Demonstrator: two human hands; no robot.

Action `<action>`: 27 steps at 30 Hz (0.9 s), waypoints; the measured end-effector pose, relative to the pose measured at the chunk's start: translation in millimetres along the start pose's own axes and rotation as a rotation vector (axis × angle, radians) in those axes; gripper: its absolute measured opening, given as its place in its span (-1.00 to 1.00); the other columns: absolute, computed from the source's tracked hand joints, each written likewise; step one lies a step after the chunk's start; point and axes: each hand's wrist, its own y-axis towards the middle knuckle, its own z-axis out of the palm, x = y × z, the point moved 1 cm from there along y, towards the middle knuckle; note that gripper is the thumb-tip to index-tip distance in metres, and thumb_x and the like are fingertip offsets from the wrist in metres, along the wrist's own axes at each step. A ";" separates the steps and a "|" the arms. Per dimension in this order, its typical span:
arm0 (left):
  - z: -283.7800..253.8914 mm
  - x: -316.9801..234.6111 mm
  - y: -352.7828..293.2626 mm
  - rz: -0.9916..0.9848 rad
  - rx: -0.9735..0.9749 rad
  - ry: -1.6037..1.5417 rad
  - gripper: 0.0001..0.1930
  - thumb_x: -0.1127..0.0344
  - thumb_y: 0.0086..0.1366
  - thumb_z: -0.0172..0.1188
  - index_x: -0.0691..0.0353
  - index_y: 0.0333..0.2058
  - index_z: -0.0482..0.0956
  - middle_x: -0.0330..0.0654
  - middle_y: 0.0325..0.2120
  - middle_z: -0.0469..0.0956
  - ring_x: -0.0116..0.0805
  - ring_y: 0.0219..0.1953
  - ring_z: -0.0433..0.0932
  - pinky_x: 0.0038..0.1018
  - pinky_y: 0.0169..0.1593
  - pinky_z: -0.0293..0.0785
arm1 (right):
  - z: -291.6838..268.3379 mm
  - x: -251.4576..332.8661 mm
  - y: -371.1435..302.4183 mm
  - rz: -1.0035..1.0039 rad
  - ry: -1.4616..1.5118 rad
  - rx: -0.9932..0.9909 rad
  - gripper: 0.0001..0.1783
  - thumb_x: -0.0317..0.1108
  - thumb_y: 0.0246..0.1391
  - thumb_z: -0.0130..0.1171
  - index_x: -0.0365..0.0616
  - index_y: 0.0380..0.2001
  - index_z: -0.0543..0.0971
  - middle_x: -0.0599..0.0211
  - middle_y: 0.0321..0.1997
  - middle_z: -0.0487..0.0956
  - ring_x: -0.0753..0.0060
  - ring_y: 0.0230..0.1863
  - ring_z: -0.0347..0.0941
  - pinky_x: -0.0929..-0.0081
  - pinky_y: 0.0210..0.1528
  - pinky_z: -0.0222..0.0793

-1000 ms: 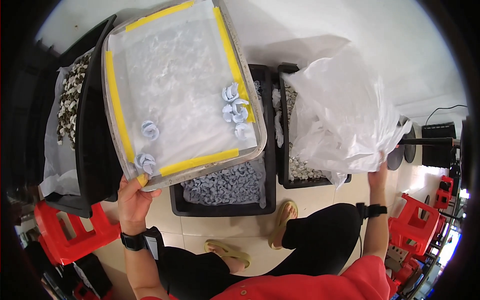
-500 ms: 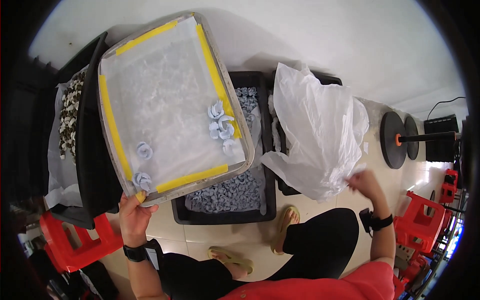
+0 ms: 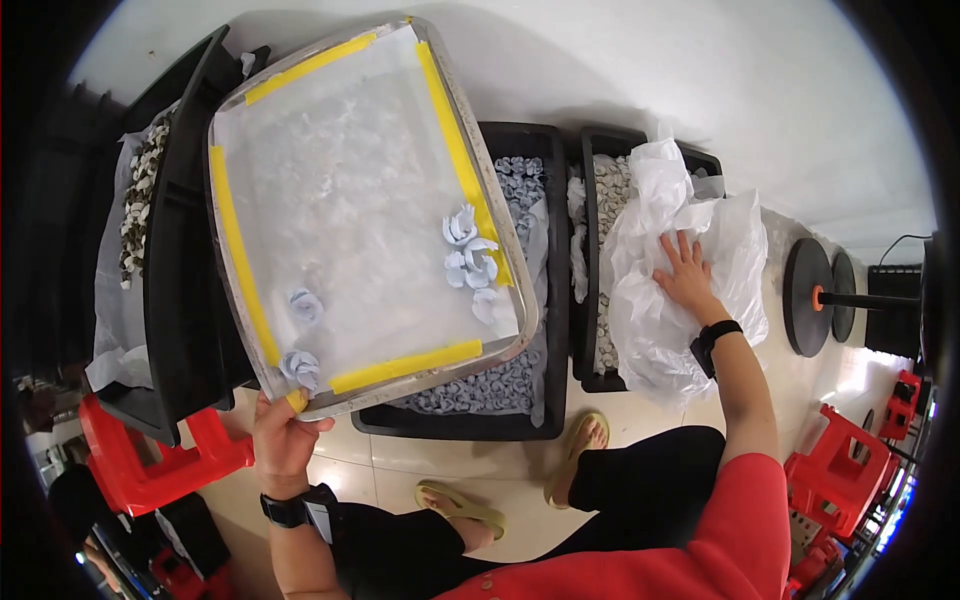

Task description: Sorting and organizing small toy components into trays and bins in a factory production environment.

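Observation:
My left hand (image 3: 287,438) grips the near left corner of a metal tray (image 3: 528,335), fingers closed round its rim. The tray is tilted and lined with a whitish sheet, taped down with yellow strips. Several pale blue curled pieces (image 3: 471,262) lie near its right edge; two more sit toward the left. My right hand (image 3: 687,277) rests on a crumpled translucent plastic sheet (image 3: 645,340), fingers spread. That sheet covers much of the right black bin (image 3: 587,362), where many off-white small pieces (image 3: 609,185) show along the uncovered left side.
Partly under the tray, a black bin (image 3: 470,430) holds many blue-grey curled pieces (image 3: 475,388). At left, another black bin (image 3: 175,320) contains dark and white pieces (image 3: 142,190). Red stools (image 3: 165,455) stand on both sides. Black weight discs (image 3: 808,297) are at right, near the wall.
The plastic sheet, raised and bunched before, now lies lower and farther right, exposing the off-white pieces. My right hand went from pinching its edge to spread on top. The tray shifted slightly right.

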 end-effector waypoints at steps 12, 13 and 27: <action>-1.4 16.3 -19.2 0.009 -0.062 -0.038 -0.62 0.62 0.03 -0.07 0.33 -0.11 0.28 -0.08 -0.32 0.44 -0.18 -0.41 0.53 -0.36 -0.54 0.60 | -72.7 125.9 35.7 -0.569 0.187 -0.436 -0.47 -0.24 -0.15 0.14 0.03 -0.02 0.32 0.17 0.05 0.29 0.09 0.07 0.17 0.19 0.07 0.08; -2.5 17.3 -20.8 0.012 -0.066 -0.037 -0.62 0.62 0.03 -0.07 0.33 -0.11 0.28 -0.08 -0.32 0.44 -0.18 -0.41 0.53 -0.36 -0.54 0.60 | -66.4 122.8 37.7 -0.573 0.191 -0.436 -0.47 -0.24 -0.15 0.14 0.03 -0.02 0.32 0.17 0.05 0.29 0.09 0.07 0.17 0.19 0.07 0.08; -8.4 39.4 -46.4 -0.018 -0.042 -0.014 -0.64 0.62 0.02 -0.11 0.39 -0.13 0.30 0.00 -0.31 0.45 -0.12 -0.42 0.53 -0.31 -0.48 0.61 | -45.4 212.4 52.6 -0.505 -0.906 0.460 -0.55 -0.17 0.06 -0.26 -0.11 -0.05 0.43 0.18 0.08 0.34 0.08 0.22 0.05 -0.10 0.20 -0.67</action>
